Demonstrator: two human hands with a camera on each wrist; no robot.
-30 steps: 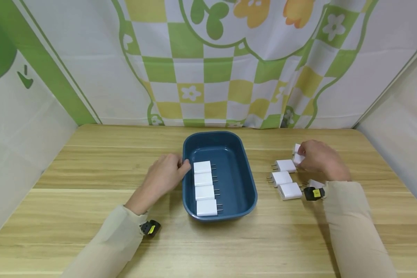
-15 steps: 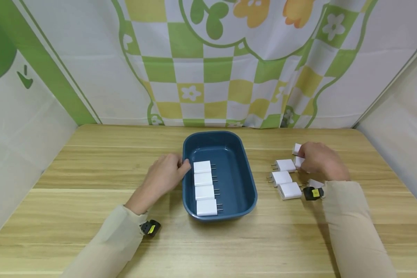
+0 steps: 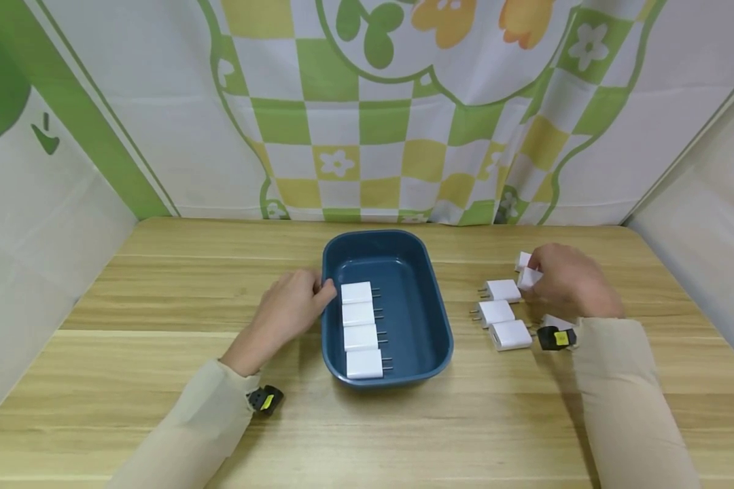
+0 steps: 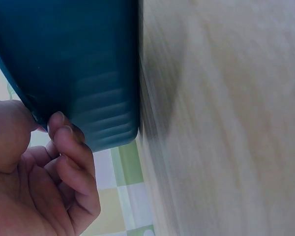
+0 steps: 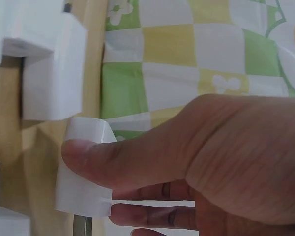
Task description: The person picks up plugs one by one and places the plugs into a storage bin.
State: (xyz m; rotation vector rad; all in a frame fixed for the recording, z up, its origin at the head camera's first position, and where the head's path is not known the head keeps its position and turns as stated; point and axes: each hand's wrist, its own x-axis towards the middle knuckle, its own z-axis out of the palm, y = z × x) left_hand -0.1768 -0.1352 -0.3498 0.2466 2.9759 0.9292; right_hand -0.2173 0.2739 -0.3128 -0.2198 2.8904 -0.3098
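In the head view my left hand (image 3: 284, 316) pinches the left rim of a dark blue rectangular bin (image 3: 437, 309). The left wrist view shows its thumb over the rim and curled fingers against the outer wall. Inside the bin, several white charger plugs (image 3: 359, 314) lie in a column along the left side, prongs to the right. At the right, my right hand (image 3: 571, 282) pinches a white charger plug (image 5: 81, 194) between thumb and fingers; a metal prong shows at its lower end in the right wrist view. Part of this plug is hidden by the thumb.
More white charger plugs (image 3: 496, 314) lie loosely grouped on the wooden table (image 3: 404, 435) near my right hand. One of them (image 3: 556, 323) is partly hidden behind the right wrist camera (image 3: 555, 338). A checkered curtain (image 3: 379, 156) hangs behind the table.
My right hand has shifted slightly among the plugs, and the charger plug at its fingertips has moved a little and turned. The left hand and the bin have stayed put.
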